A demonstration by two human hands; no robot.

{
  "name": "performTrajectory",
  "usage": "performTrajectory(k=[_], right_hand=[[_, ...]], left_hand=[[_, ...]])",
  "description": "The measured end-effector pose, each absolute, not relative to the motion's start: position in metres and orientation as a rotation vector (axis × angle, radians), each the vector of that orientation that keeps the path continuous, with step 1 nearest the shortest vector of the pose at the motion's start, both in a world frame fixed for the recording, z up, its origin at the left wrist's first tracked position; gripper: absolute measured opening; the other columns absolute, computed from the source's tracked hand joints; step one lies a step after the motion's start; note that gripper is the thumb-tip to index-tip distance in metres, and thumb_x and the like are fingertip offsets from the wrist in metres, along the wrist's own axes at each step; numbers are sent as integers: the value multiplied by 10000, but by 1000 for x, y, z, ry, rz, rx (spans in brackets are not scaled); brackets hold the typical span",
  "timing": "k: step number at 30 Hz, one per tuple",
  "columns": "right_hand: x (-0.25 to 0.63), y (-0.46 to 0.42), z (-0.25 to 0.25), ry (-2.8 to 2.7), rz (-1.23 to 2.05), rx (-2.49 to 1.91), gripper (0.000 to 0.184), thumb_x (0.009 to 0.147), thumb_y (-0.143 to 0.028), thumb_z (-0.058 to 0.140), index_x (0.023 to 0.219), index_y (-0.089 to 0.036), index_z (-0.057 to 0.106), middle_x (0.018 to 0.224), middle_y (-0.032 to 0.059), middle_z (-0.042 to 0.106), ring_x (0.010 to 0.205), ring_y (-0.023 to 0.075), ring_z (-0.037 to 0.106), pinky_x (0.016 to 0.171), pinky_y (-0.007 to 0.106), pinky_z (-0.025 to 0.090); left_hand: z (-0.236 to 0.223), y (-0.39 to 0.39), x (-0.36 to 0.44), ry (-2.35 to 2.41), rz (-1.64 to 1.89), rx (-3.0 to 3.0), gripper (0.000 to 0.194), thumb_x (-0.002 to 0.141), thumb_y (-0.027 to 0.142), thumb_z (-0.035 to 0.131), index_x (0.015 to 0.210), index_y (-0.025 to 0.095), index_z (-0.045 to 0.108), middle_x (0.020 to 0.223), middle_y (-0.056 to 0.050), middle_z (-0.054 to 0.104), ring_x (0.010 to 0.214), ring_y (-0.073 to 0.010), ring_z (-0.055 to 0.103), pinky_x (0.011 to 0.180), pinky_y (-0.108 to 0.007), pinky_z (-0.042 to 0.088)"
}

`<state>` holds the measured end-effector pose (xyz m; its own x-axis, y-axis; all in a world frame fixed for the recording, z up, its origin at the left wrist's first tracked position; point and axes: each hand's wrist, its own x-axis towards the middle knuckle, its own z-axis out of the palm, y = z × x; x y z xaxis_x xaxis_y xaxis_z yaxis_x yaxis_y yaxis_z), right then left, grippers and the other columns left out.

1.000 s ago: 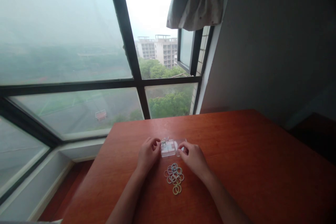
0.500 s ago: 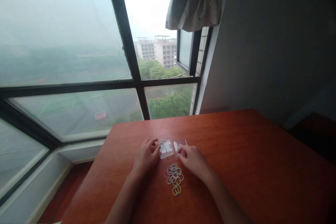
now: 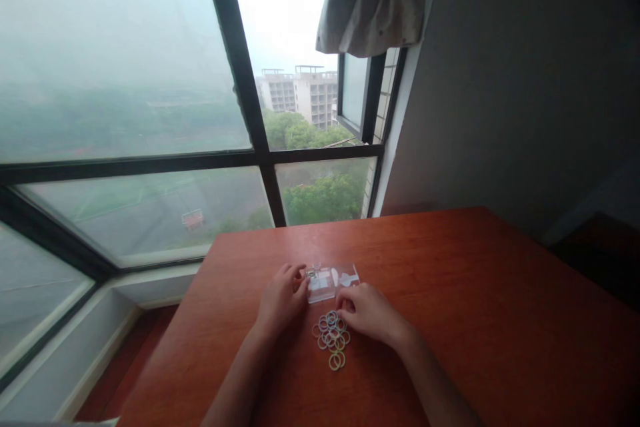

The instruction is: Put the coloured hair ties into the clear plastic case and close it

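A clear plastic box (image 3: 321, 287) with its transparent lid (image 3: 349, 275) folded out to the right lies on the table; small ring-like pieces sit in its left part. At the box's left edge, my left hand (image 3: 284, 293) is closed with thumb and fingers on the rim. My right hand (image 3: 371, 310) is lower, just below the lid, its fingers curled together beside the upper right of a pile of rings (image 3: 331, 333). These are thin, pale blue, whitish, pink and yellow-green. Whether the right fingertips pinch a ring is hidden.
The reddish-brown wooden table (image 3: 440, 267) carries everything. Its far edge faces a large dark-framed window (image 3: 265, 153), with a curtain (image 3: 373, 7) hanging above. A grey wall (image 3: 500, 93) stands at the right.
My right hand has moved from the lid down toward me, to the top of the ring pile. The box and my left hand have shifted slightly right.
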<state>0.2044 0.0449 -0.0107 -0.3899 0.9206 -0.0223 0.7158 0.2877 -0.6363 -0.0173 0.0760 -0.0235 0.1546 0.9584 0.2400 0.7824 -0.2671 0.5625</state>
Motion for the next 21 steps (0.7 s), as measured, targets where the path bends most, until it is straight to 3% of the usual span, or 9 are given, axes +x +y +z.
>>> performTrajectory(k=[21], right_hand=[[204,41,-6,-2309,887,-1444,189,707,-138,544,764,-204,711,697,-1,686,601,121,561,527,204,309]], left_hand=[[-18,73,-16,1650,795,2158,297,869,292,489,1114,180,614,940,-68,630,805,-192,602,714,-304,476]])
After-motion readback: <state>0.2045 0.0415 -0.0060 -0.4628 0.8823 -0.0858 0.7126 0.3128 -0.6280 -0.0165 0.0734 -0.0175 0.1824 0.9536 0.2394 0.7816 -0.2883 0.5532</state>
